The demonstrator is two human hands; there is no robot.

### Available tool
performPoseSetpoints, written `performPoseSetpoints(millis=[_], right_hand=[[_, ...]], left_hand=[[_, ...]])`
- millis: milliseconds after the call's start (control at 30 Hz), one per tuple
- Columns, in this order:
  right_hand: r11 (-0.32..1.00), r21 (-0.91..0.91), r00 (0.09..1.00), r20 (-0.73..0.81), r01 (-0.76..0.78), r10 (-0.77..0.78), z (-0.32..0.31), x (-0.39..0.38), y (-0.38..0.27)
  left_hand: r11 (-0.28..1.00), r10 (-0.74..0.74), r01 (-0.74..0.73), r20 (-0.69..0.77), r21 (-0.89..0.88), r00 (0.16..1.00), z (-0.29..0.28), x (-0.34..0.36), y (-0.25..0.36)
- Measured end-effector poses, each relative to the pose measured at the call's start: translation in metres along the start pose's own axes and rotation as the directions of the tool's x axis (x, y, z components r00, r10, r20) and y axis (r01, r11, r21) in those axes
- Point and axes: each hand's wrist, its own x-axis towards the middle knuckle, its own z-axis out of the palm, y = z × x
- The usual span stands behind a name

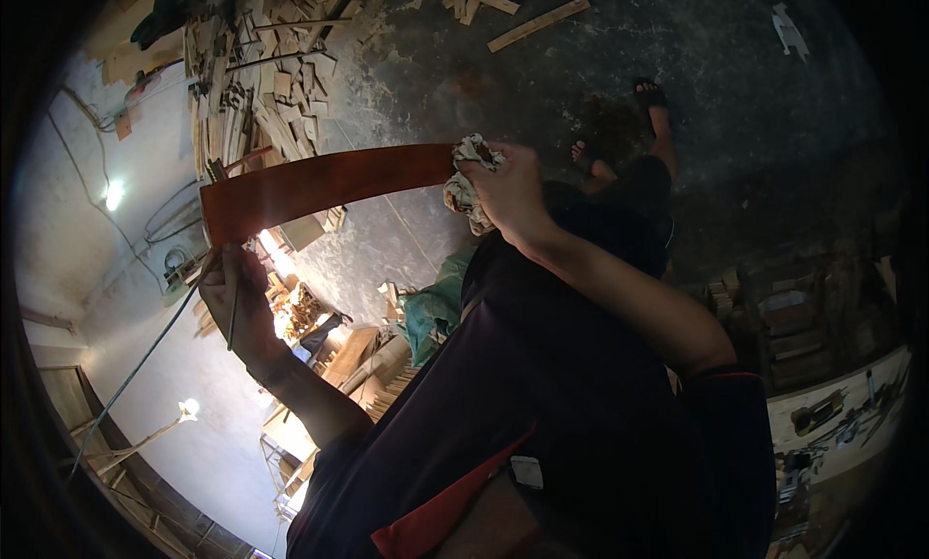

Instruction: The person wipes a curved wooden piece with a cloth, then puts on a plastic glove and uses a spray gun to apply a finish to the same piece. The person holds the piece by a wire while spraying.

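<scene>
A long, flat reddish-brown wooden board (329, 186) is held up in front of me, curving in the fisheye picture. My left hand (237, 293) grips its left end at the lower corner; a thin stick (232, 317) runs down beside these fingers, and I cannot tell whether they hold it too. At the other end, my right hand (513, 191) is closed on a crumpled, stained whitish rag (463, 199), which touches the board there. Part of the rag hangs below the board's edge.
Wood offcuts (290, 94) lie heaped at the far left. Several loose slats (537, 25) rest on the dark concrete floor (668, 36). A green cloth or sack (431, 312) is beside my body. A thin cable (135, 375) crosses the left side. Tools (842, 423) lie at right.
</scene>
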Motion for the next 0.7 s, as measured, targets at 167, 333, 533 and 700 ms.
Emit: performPoseSetpoints(millis=[167,333,533,700], right_hand=[[0.999,-0.012,0.999,-0.012,-0.037,0.037,0.001,-0.003,-0.007],[0.998,0.051,0.999,-0.01,-0.031,0.031,0.003,-0.006,-0.013],[1.0,0.009,1.0,-0.024,-0.013,0.014,0.0,-0.005,-0.011],[0.992,0.033,0.986,-0.118,0.119,-0.114,0.01,-0.005,-0.008]], left_hand=[[1.0,-0.004,0.005,0.02,-0.026,1.0,-0.001,0.0,0.001],[0.998,-0.035,0.033,-0.019,-0.059,0.999,0.004,0.001,0.001],[1.0,-0.023,0.023,-0.023,-0.003,0.999,0.009,-0.001,-0.001],[1.0,0.024,-0.023,0.018,-0.016,1.0,0.007,0.002,-0.001]])
